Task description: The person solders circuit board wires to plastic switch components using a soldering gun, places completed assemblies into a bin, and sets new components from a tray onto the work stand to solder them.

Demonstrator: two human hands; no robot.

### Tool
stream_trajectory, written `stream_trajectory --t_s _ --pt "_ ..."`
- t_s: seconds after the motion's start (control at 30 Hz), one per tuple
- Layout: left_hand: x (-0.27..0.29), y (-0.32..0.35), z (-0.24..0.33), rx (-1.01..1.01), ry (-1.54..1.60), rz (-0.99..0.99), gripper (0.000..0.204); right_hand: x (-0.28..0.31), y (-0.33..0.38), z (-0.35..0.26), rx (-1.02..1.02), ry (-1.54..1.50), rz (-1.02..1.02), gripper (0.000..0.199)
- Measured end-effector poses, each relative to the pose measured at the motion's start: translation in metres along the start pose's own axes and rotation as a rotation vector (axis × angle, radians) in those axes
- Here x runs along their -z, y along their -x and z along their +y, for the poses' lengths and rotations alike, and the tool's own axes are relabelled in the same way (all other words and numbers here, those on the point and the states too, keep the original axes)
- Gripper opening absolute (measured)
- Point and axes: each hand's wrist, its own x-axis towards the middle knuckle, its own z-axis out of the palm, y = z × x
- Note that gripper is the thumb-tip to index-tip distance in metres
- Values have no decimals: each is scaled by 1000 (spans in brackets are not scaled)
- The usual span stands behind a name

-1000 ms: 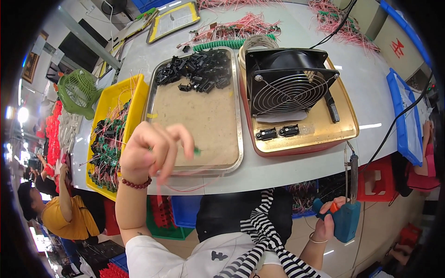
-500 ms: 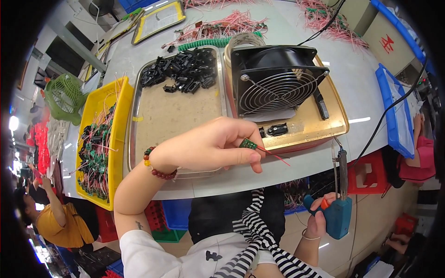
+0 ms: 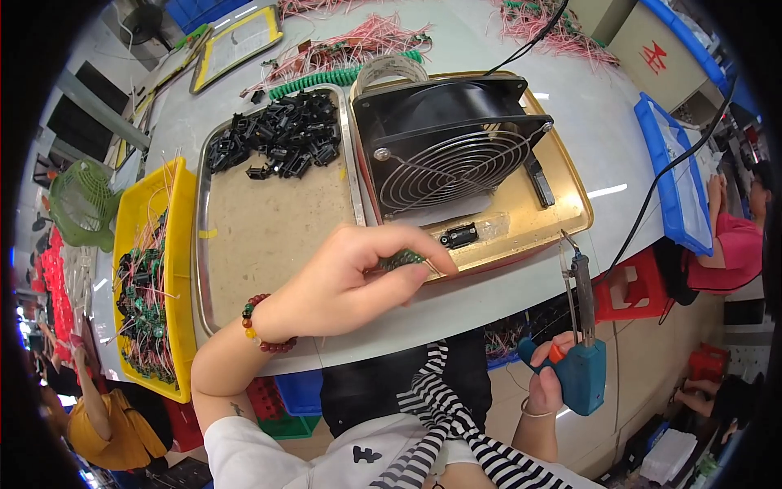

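Note:
My left hand point(image 3: 358, 277) is over the front edge of the table, between the metal tray and the gold tray, thumb and index finger curled. A small green circuit board point(image 3: 402, 259) shows partly inside its grasp; the fingers hide the rest. Just beyond the fingertips a small black plastic housing point(image 3: 459, 235) lies on the gold tray point(image 3: 562, 224). Lower right, my right hand point(image 3: 547, 376) is closed round the handle of a teal soldering gun point(image 3: 585, 376) with an orange trigger. Its metal tip points up, in front of the tray's right corner.
A black fan point(image 3: 456, 155) with a wire guard stands on the gold tray. To its left, a metal tray point(image 3: 269, 220) holds a heap of black housings point(image 3: 281, 130). A yellow bin point(image 3: 181, 277) contains wired boards. A black cable point(image 3: 684, 155) hangs at right, near a blue tray point(image 3: 672, 183).
My left hand has shifted left relative to the gold tray and turned, so the board is now mostly hidden. The whole view has swung slightly. The soldering gun stays in my right hand.

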Motion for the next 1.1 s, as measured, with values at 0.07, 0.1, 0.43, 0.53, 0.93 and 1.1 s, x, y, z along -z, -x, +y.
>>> stream_trajectory --t_s 0.07,0.1,0.43,0.53,0.93,1.1 --pt "0 1 -4 11 92 -18 21 -2 0 0 -2 1 -8 54" --pt "0 0 -9 -65 60 -26 22 -3 -1 0 -2 -6 -16 53" --pt "-2 3 -8 -68 278 -63 26 -4 -1 8 114 -61 -77 44" --pt "0 3 -10 -168 188 -76 30 -2 -2 9 90 -25 -97 44" --pt "4 14 7 48 94 -80 14 -2 -1 5 126 -50 -112 44" --pt "8 12 4 22 59 -32 7 -7 1 1 71 4 -56 46"
